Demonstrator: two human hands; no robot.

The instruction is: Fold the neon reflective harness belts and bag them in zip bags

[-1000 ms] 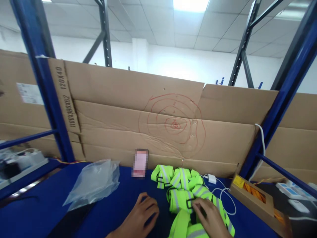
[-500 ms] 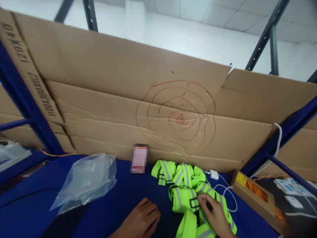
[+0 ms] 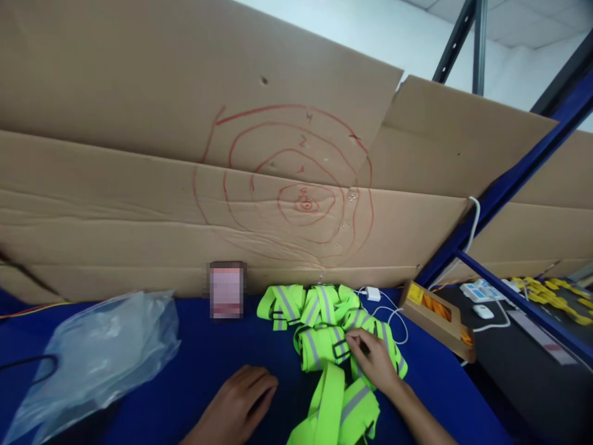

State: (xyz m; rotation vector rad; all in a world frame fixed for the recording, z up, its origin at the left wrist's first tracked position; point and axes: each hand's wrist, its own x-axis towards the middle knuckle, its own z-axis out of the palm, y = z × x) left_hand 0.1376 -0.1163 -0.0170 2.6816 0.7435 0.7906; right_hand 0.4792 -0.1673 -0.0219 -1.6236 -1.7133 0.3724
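My right hand is pinched at the edge of a rolled neon yellow-green reflective belt, beside its black buckle. The belt has grey reflective stripes. More belts of the same kind lie bunched around it, some rolled, and one loose strap loops up near the front edge of view. To the left, my left hand rests on the blue table surface with its fingers curled in, apart from the belts. Nothing shows in it.
A clear plastic bag lies at left. A blurred-out upright object leans against the cardboard wall, which bears red hand-drawn rings. At right are a white charger with cable, a cardboard box with orange contents and a blue rack post.
The view has turned to the right, so everything sits further left, and more of the neighbouring dark table shows. The hands keep much the same pose by the belts.
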